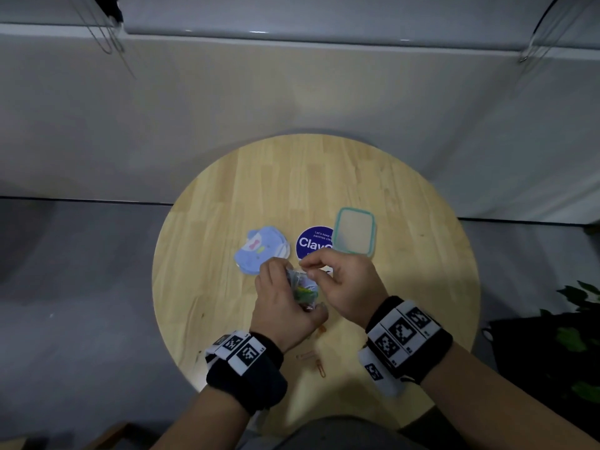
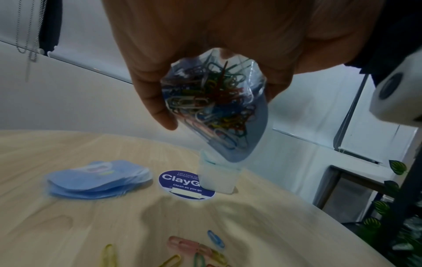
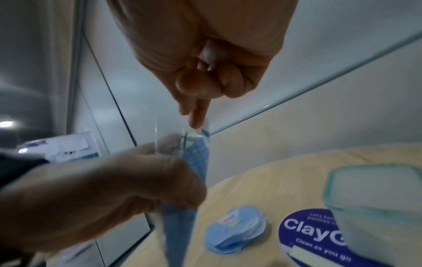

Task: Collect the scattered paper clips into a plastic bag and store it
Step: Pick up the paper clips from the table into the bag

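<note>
Left hand [image 1: 285, 306] grips the bag [image 2: 214, 108], fingers curled round its filled body, held above the table [image 1: 406, 287]. Right hand [image 1: 344, 280] pinches the bag's top edge between thumb and forefinger; whether it also holds a clip cannot be told. Judged: thin, slippery film, soft and sagging under the tangled clips; best held at the body, mouth kept up. Loose clips [image 2: 196, 249] lie on the table below the left fingers.
</note>
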Tool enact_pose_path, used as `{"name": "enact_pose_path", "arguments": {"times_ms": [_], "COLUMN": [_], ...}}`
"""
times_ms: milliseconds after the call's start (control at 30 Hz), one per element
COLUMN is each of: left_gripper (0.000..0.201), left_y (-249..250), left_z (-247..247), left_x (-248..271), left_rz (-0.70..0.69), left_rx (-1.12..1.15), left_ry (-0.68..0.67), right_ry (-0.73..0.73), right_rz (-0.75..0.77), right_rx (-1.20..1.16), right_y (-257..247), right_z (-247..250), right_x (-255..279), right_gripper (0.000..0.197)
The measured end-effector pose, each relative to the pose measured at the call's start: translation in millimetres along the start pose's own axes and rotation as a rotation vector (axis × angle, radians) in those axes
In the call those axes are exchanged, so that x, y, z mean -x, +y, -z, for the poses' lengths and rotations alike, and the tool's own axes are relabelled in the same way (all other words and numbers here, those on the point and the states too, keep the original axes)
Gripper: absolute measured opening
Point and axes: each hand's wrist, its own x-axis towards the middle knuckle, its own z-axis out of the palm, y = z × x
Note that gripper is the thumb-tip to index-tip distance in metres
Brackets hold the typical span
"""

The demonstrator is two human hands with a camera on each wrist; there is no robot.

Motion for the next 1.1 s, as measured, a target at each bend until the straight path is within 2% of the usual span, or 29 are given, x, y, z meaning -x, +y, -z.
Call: {"name": "enact_pose_path", "arguments": {"times_ms": [100, 233, 367, 533, 667, 867, 933, 967, 1033, 1100], "left_gripper": [0.064, 0.060, 0.063, 0.062, 0.060, 0.056, 0.060, 0.061, 0.061, 0.062], "left_y": [3.6, 6.7, 7.7, 9.9, 14.4, 5.7, 0.0, -1.7, -4.7, -9.5], "left_z": [0.8, 2.0, 4.9, 11.2, 12.5, 14.8, 17.0, 18.7, 23.1, 27.5], "left_x": [-1.5, -4.7, -5.6, -7.8, -13.0, -16.5, -17.5, -18.0, -17.7, -14.8], "left_rz": [-0.021, -0.042, -0.041, -0.060, -0.087, -0.083, -0.047, -0.026, 0.023, 0.059], "left_rx": [0.016, 0.023, 0.032, -0.034, -0.027, -0.031, -0.016, -0.006, 0.016, 0.025], "left_ry": [0.007, 0.006, 0.016, -0.030, -0.043, -0.032, -0.013, -0.007, -0.004, 0.000], "right_ry": [-0.044, -0.025, -0.031, -0.219, -0.398, -0.435, -0.392, -0.323, -0.083, 0.114], "right_rz": [0.053, 0.095, 0.051, -0.006, 0.025, 0.004, 0.007, 0.005, -0.054, -0.168], "right_rx": [0.117, 0.140, 0.125, 0.161, 0.291, 0.286, 0.240, 0.140, -0.144, -0.235], "right_y": [-1.4, -5.8, -7.1, -15.0, -18.9, -15.3, -14.8, -15.6, -12.0, 8.7], "right_z": [-1.4, -3.7, -2.7, 21.7, 24.2, 14.6, 12.3, 12.3, 12.9, 10.5], "right_x": [-1.5, -1.3, -0.5, -19.6, -30.2, -26.2, -21.8, -20.1, -19.3, -19.4], "right_gripper": [0.021, 0.018, 0.018, 0.029, 0.017, 0.018, 0.018, 0.018, 0.014, 0.011]}}
